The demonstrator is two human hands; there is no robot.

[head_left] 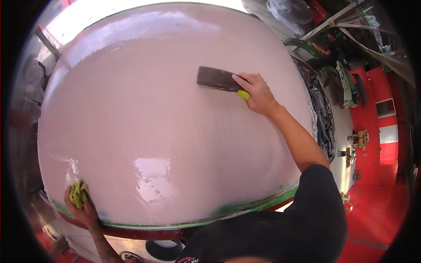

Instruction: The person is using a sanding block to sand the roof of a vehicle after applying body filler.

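Note:
A broad, wet car body panel (127,105) in pale pinkish primer spreads before me, with green and dark red along its near edge. Right of the middle, my right hand (261,95) is closed around one end of a long dark sanding block (217,78), which lies flat on the panel. A small yellow-green piece (244,94) shows under that hand's fingers; I cannot tell whether it belongs to the block. My left hand (83,212) grips a crumpled yellow-green cloth (79,193) at the panel's near left corner. Water shines near the cloth.
Below the panel's near edge stands a round, dark-rimmed bucket (164,252). Exposed engine parts (323,118) line the panel's right side. Farther right are a red floor (372,210) and loose green car parts (346,85). Another person (333,52) is at the upper right.

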